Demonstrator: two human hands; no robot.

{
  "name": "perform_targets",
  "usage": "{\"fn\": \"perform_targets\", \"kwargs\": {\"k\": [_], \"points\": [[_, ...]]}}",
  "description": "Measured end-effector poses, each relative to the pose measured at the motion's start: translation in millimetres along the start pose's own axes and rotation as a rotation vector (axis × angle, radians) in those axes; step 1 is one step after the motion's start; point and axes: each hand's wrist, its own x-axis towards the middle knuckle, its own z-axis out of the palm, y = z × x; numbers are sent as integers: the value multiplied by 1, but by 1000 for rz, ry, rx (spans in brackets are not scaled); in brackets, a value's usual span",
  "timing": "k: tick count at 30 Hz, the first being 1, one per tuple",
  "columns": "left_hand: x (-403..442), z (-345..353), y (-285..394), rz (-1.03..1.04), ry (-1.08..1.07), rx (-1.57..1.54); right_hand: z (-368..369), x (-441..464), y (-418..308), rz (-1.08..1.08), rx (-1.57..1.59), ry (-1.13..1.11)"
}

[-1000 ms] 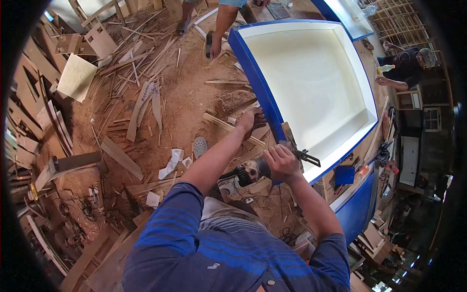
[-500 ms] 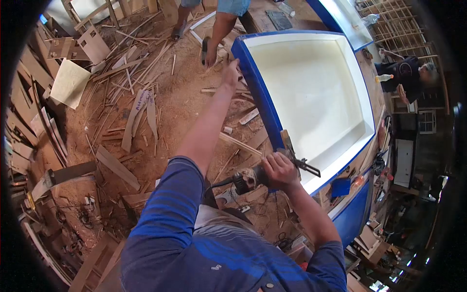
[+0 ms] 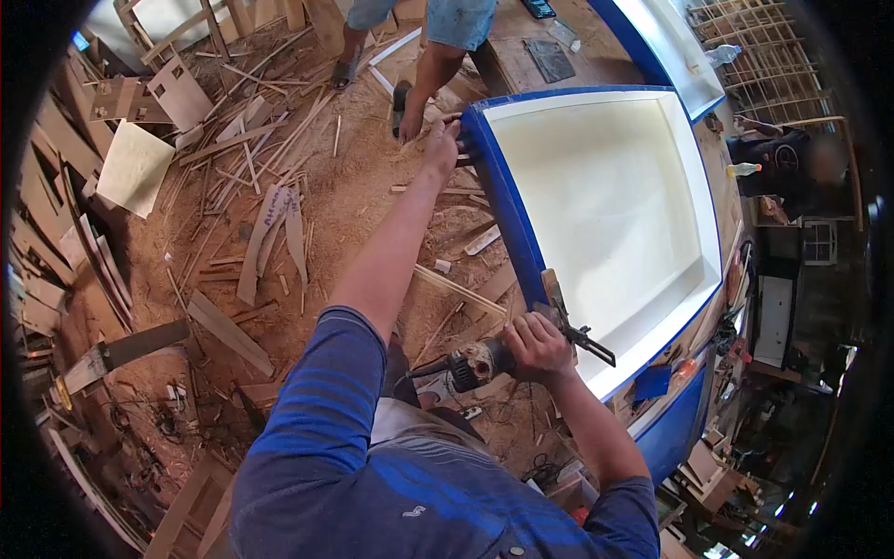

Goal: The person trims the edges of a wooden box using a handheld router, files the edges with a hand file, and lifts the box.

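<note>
A large shallow tray-like box with a white inside and blue outer sides (image 3: 510, 200) lies tilted before me. My left hand (image 3: 441, 149) is closed on its far left corner, the fingers partly hidden at the blue edge. At the near left corner, my right hand (image 3: 540, 347) wraps round the body of a corded trim router (image 3: 473, 367). The router's slotted metal guide (image 3: 594, 347) reaches over the white near rim. A small wooden piece (image 3: 551, 287) stands at the tool's front, against the box's corner. The tool's cutting end is hidden.
Wood offcuts (image 3: 265, 238) and sawdust cover the floor at left, with a handsaw (image 3: 140, 347) there. A person's legs (image 3: 436, 70) stand beyond the box's corner. Another blue-and-white box (image 3: 656, 42) lies behind. At right are another person (image 3: 792, 154) and a bottle (image 3: 743, 170).
The scene sits slightly lower in view, the box and my hands with it. Both hands keep their hold. The person at right has shifted a little.
</note>
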Motion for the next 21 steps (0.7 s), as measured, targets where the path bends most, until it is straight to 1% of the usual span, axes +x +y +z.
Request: {"fn": "perform_targets", "kwargs": {"k": [1,4,7,8,11,14,17,21], "points": [[5,-4,-3,11,-26,-15,-1,8,2,8,24,4],[0,-5,3,-84,10,36,-1,28,6,12,55,10],[-1,0,8,-14,14,46,4,47,16,-11,18,19],[-4,0,9,-76,15,-5,5,54,17,-4,26,24],[-1,-2,5,-110,5,-45,6,76,21,22,55,18],[5,-4,0,-61,-4,-12,7,106,30,19,72,11],[6,-10,3,-124,-38,-5,12,136,41,1,81,41],[14,-27,5,-195,-139,-87,17,173,53,-7,83,76]]}}
